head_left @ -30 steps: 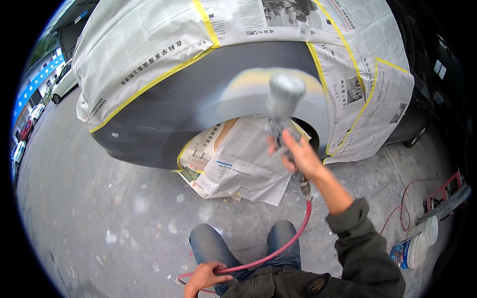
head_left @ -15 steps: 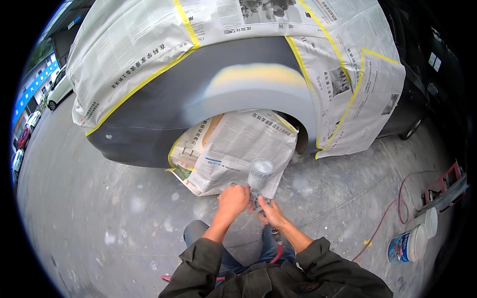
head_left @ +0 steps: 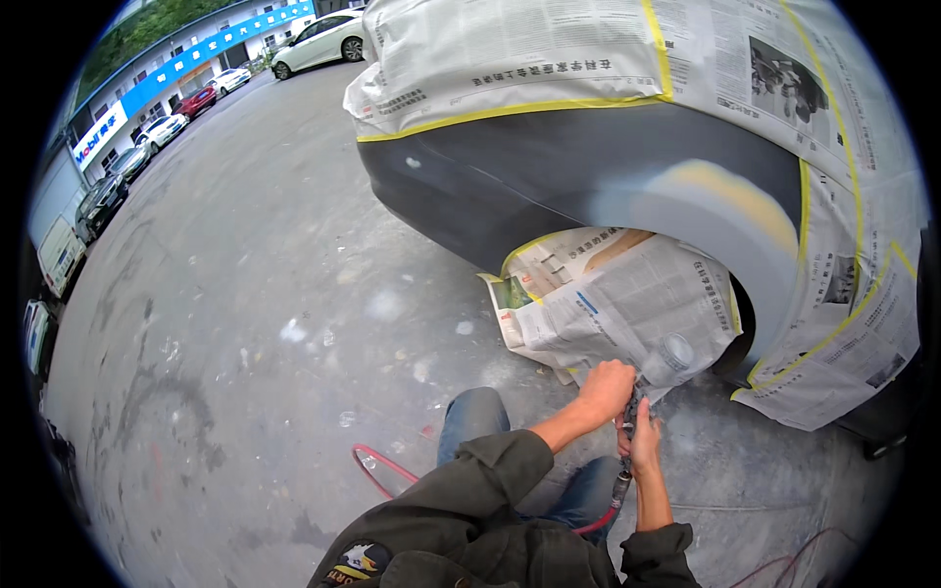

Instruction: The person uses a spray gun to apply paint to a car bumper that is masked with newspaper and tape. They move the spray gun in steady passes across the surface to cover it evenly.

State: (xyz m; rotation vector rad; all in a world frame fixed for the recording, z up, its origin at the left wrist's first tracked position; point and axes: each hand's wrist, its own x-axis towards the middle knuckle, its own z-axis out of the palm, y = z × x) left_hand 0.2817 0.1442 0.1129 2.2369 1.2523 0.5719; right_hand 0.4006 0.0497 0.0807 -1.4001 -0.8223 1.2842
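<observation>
A spray gun (head_left: 634, 400) with a clear cup (head_left: 671, 359) on top is between my two hands, low in front of the car's wheel arch. My right hand (head_left: 643, 443) is closed around its handle, and a red air hose (head_left: 606, 519) runs from the handle's lower end. Curled against the gun's upper part is my left hand (head_left: 608, 388); its fingertips are hidden. Beyond them, newspaper (head_left: 637, 294) covers the wheel. The dark grey fender (head_left: 578, 147) carries a pale primed area (head_left: 676, 211) with a yellowish patch (head_left: 735, 191) above the arch.
Newspaper sheets (head_left: 520, 59) edged with yellow tape (head_left: 549, 106) mask the car's upper body and right side. Concrete floor (head_left: 245, 314) with whitish spots extends to the left. Parked cars (head_left: 162, 129) line a building with a blue sign band at far left.
My view has swung left, so the car and both hands appear farther right. The buckets on the right have left the picture. Both hands remain on the spray gun.
</observation>
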